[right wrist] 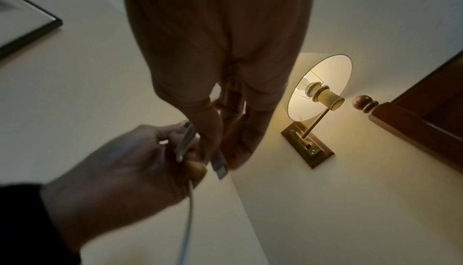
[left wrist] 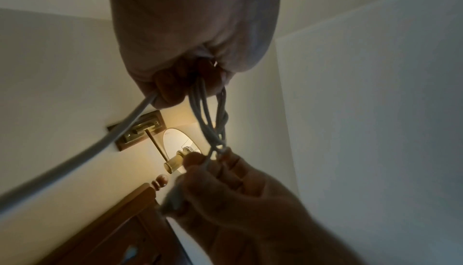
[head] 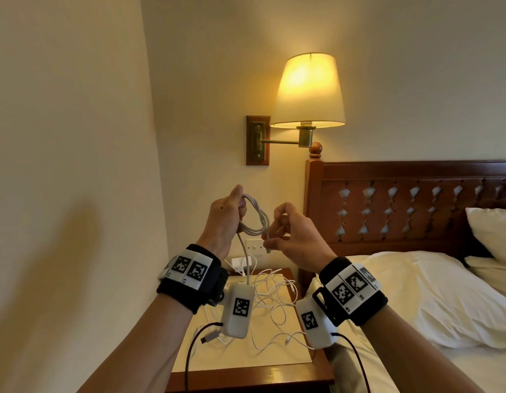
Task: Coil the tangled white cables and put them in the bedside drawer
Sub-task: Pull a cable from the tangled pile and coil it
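A bedroom, likely a hotel room: a carved wooden headboard, white pillows on the bed, a lit brass wall lamp, a bedside table.

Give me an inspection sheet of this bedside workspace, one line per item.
Surface: bedside table, pale top in a wooden frame; no drawer in view.
Job's things: coiled white cable held up in the air, one strand trailing down to the table.
Clutter: tangled white cables spread loose on the table top.
Grippers: left hand grips the coil; right hand pinches the cable's plug end.
Cables: black leads hang from the wrist cameras.
Surroundings: lit wall lamp, wooden headboard, white pillows, wall switch.
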The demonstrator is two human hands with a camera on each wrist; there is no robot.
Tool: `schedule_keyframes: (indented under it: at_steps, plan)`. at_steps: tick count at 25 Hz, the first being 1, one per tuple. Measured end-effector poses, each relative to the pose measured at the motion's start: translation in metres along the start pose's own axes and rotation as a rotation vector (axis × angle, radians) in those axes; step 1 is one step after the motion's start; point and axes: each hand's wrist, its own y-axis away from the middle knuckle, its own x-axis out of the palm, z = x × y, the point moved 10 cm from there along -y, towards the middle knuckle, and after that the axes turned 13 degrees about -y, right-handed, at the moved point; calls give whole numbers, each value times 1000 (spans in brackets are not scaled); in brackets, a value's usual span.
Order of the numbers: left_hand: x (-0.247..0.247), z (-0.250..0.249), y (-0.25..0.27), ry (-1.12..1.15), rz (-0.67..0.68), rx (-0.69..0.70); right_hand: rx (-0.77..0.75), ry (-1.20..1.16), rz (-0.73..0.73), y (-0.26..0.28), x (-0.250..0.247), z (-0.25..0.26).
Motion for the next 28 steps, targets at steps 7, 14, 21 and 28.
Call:
schedule_keyframes:
  at_steps: [7,14,21,28]
  plan:
    - [8,0,4,-80,-33,49,194,-602,29,-5,10,-13]
    - [5,26,1,-191,59,290,86,-726,-165,-18,-14,-8]
    - [18,125,21,-734,296,210,83,-805,-236,-24,-37,-6]
    - [-30,103,8,105,-171,-133,139,-907,-157,-23,-22,-9]
